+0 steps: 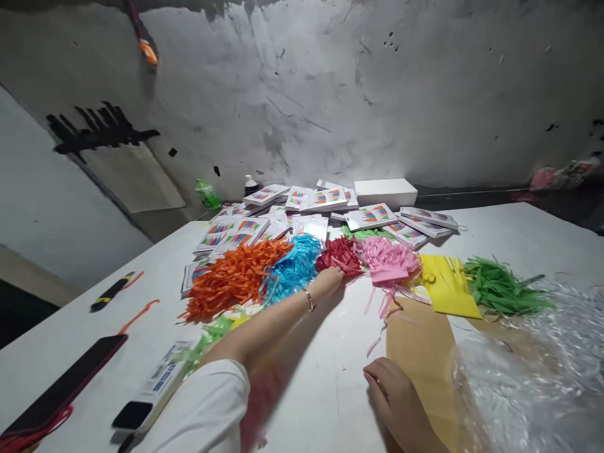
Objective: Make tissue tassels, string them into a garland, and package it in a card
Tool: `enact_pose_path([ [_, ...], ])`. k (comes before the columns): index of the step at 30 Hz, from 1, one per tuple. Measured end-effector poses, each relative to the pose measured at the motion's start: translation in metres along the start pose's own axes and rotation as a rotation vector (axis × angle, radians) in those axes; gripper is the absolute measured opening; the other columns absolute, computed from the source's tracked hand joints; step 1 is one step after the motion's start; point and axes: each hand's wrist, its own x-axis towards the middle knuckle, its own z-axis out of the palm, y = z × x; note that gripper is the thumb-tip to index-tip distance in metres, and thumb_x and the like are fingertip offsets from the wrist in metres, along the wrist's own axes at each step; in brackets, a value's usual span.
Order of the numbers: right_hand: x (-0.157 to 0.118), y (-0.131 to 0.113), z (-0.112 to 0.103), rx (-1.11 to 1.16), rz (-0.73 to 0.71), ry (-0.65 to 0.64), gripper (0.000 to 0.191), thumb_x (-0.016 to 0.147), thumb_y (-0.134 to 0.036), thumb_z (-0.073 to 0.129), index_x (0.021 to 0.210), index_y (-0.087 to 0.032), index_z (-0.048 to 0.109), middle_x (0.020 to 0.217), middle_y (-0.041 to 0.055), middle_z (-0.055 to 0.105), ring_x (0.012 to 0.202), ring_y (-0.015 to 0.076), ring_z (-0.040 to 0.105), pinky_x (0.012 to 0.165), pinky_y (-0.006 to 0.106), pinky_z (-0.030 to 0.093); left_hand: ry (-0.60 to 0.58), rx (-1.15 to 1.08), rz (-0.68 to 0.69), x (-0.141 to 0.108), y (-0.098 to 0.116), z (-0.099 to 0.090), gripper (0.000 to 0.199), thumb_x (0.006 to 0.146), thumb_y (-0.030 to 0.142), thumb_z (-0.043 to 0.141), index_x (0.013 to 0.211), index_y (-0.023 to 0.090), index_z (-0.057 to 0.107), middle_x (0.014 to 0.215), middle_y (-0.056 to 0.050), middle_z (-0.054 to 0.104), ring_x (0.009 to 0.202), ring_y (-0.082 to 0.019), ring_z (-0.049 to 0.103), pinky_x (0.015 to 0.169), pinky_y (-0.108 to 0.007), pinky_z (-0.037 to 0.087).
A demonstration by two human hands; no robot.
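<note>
My left hand (330, 279), with a bracelet at the wrist, is stretched forward over the table. Its curled fingers are at the near edge of the red paper tassel (340, 253) and appear closed on it; the fingertips are partly hidden. Left of it lie a blue paper tassel (299, 261) and a large orange one (236, 270). A pink paper tassel (389, 257), a yellow fringed sheet (446, 283) and a green tassel (503, 286) lie to the right. My right hand (399, 399) rests on the tabletop beside brown cardboard (415, 346), fingers curled together and nothing visible in them.
Flat printed packages (323, 199) are heaped along the back, near a white box (385, 190) and a green bottle (207, 194). Crumpled clear plastic (514, 390) covers the right front. At left lie a black phone-like slab (66, 384), a utility knife (112, 292) and a white power strip (163, 377).
</note>
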Motion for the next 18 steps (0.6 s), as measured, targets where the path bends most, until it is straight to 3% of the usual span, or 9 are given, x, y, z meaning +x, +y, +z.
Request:
enact_pose_path([
  [3, 0.003, -0.004, -0.009, 0.015, 0.037, -0.004, 0.019, 0.096, -0.014, 0.046, 0.089, -0.023, 0.061, 0.082, 0.0022, 0.067, 0.076, 0.019, 0.064, 0.069, 0.032, 0.054, 0.127, -0.047, -0.026, 0.011, -0.004, -0.023, 0.026, 0.096, 0.033, 0.059, 0.113, 0.014, 0.063, 0.11, -0.008, 0.067, 0.093, -0.019, 0.066, 0.083, -0.039, 0.056],
  [6, 0.006, -0.005, -0.019, 0.029, 0.065, 0.033, 0.017, 0.095, -0.013, 0.049, 0.09, -0.022, 0.062, 0.082, 0.0025, 0.067, 0.077, 0.0187, 0.064, 0.07, 0.032, 0.053, 0.326, -0.103, -0.057, 0.017, -0.002, -0.059, 0.024, 0.099, 0.028, 0.047, 0.107, 0.013, 0.064, 0.094, -0.008, 0.07, 0.087, -0.019, 0.065, 0.079, -0.03, 0.052],
  [9, 0.016, -0.004, -0.028, 0.035, 0.068, 0.105, 0.017, 0.096, -0.013, 0.048, 0.09, -0.021, 0.063, 0.083, 0.0038, 0.067, 0.076, 0.0187, 0.063, 0.069, 0.032, 0.053, 0.471, -0.155, -0.046, 0.008, 0.013, -0.095, 0.036, 0.1, 0.034, 0.036, 0.119, 0.012, 0.058, 0.086, -0.006, 0.068, 0.074, -0.017, 0.061, 0.068, -0.026, 0.048],
  [11, 0.023, -0.007, -0.032, 0.022, 0.071, 0.149, 0.018, 0.096, -0.014, 0.048, 0.09, -0.02, 0.064, 0.082, 0.0045, 0.067, 0.077, 0.0186, 0.063, 0.069, 0.032, 0.053, 0.623, -0.239, 0.018, -0.006, 0.03, -0.111, 0.039, 0.096, 0.04, 0.043, 0.12, 0.015, 0.059, 0.083, -0.003, 0.066, 0.068, -0.015, 0.059, 0.065, -0.024, 0.046],
  [12, 0.024, -0.01, -0.034, 0.012, 0.073, 0.167, 0.019, 0.097, -0.015, 0.047, 0.09, -0.02, 0.064, 0.083, 0.0048, 0.067, 0.078, 0.0185, 0.064, 0.07, 0.032, 0.053, 0.631, -0.26, 0.067, -0.015, 0.039, -0.116, 0.038, 0.09, 0.045, 0.052, 0.114, 0.017, 0.063, 0.08, -0.002, 0.066, 0.067, -0.014, 0.058, 0.065, -0.023, 0.046],
  [15, 0.008, -0.029, -0.048, -0.005, 0.034, 0.226, 0.018, 0.097, -0.019, 0.048, 0.094, -0.021, 0.065, 0.086, 0.005, 0.069, 0.082, 0.0176, 0.065, 0.075, 0.031, 0.054, 0.492, -0.274, 0.067, -0.044, 0.065, -0.116, 0.038, 0.082, 0.051, 0.059, 0.102, 0.021, 0.07, 0.074, 0.002, 0.068, 0.061, -0.013, 0.057, 0.06, -0.023, 0.044],
  [18, -0.048, -0.049, -0.078, -0.013, -0.084, 0.244, 0.015, 0.096, -0.031, 0.053, 0.103, -0.03, 0.066, 0.09, 0.0024, 0.071, 0.08, 0.0172, 0.066, 0.073, 0.031, 0.056, 0.393, -0.412, -0.107, -0.07, 0.081, -0.106, 0.044, 0.074, 0.065, 0.062, 0.091, 0.025, 0.073, 0.076, 0.005, 0.072, 0.07, -0.017, 0.063, 0.063, -0.024, 0.048],
])
